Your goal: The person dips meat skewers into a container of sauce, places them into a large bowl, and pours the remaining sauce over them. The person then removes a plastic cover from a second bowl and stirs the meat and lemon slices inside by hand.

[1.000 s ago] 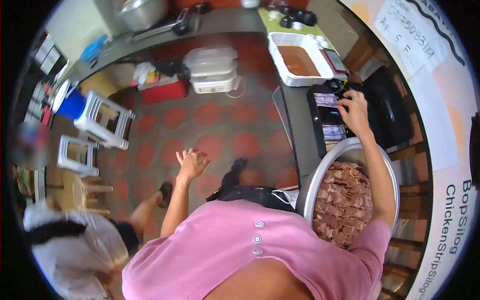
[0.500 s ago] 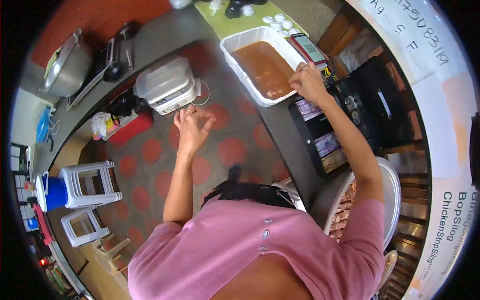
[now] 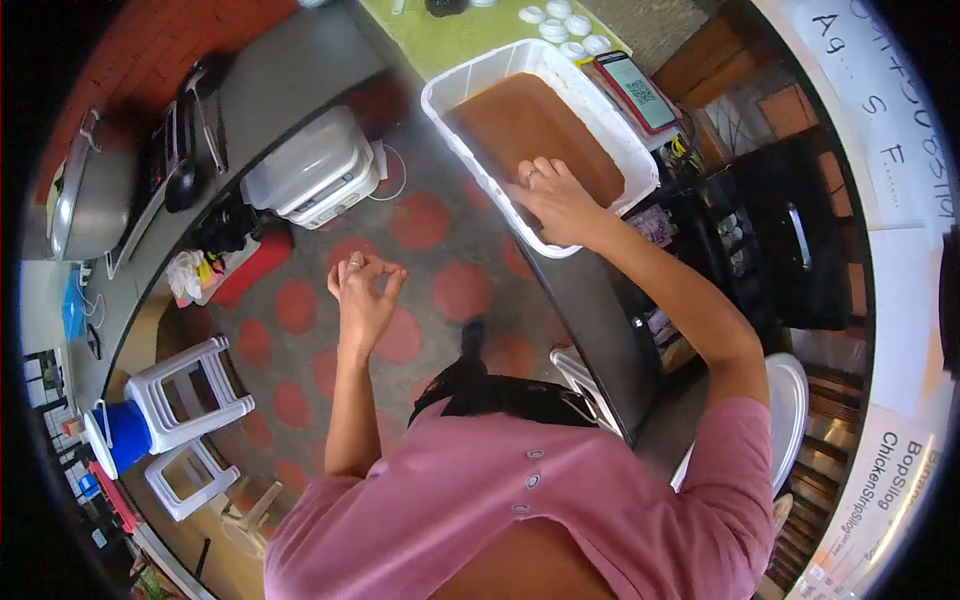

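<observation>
A white rectangular tub [image 3: 440, 103] of brown liquid [image 3: 545, 120] stands on the dark counter to the right. My right hand [image 3: 557, 203] is over its near left part, close to the rim. Its fingers are curled downward and the fingertips are hidden, so what they hold, if anything, does not show. A ring sits on one of its fingers. Over the floor on the left, my left hand [image 3: 365, 300] is raised with fingers bent in and thumb near them. Nothing shows in it, and it touches nothing.
A phone [image 3: 637, 92] leans by the tub's right side, near several white lids [image 3: 565, 25]. An open black cash box [image 3: 770, 220] lies to the right. Across the floor are a white appliance [image 3: 320, 170], a metal pot [image 3: 95, 190] and white stools [image 3: 190, 390].
My right hand has moved left across the tub, from its right edge to near its left rim. My left hand has shifted slightly left and down in view as the camera turned.
</observation>
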The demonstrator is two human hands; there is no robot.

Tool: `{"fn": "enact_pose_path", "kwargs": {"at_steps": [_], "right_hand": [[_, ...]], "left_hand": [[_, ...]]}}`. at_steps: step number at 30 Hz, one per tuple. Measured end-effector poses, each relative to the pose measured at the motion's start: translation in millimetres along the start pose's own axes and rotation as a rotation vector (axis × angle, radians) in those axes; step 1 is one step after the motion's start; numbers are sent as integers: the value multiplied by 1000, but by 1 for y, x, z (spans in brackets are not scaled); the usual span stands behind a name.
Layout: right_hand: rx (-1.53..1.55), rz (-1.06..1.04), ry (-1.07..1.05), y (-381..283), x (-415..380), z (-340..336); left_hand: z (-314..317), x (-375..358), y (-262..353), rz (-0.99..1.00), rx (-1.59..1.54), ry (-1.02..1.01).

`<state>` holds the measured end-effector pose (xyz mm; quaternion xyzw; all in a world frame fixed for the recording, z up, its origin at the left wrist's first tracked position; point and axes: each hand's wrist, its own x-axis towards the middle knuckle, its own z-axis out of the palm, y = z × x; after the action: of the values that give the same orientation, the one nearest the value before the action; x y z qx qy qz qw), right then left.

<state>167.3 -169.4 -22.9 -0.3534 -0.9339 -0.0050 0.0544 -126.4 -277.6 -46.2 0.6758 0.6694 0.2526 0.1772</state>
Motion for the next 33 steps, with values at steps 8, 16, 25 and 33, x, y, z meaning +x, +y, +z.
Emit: {"fn": "enact_pose_path", "kwargs": {"at_steps": [8,16,25,33], "right_hand": [[-203,-55,-120,11,18,27],[-130,-90,46,14,21,30],[-119,56,155,34,20,-50],[165,360,184,50,14,-95]], "left_hand": [[2,20,-4,-10,-12,-32],[1,30,-8,15,-22,-36],[-9,20,-6,45,-26,-21],[-20,8,27,166,-38,55]]}}
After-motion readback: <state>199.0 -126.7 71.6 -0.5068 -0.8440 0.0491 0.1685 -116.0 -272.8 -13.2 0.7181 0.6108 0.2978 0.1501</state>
